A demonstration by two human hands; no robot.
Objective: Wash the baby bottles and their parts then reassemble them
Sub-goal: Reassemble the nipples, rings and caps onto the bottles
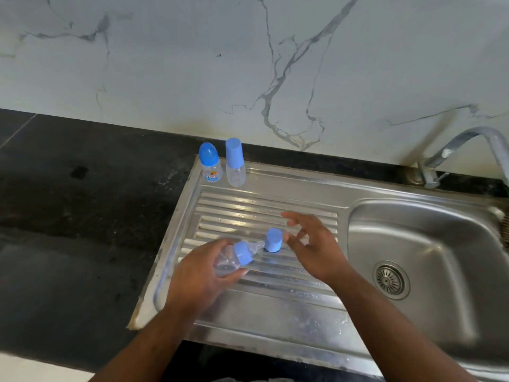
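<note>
My left hand (199, 274) grasps the tilted bottle (234, 259); my right hand (311, 244), fingers released, hovers beside the blue cap (273, 240) on the drainboard (261, 312).

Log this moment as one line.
left hand: holds clear plastic baby bottle with blue collar, tilted | right hand: open beside blue round plastic cap on steel drainboard | two capped bottles: upright behind

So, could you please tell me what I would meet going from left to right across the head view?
Dark countertop, domed-cap bottle, flat-cap bottle, loose blue cap, right hand, drain, tap.
</note>
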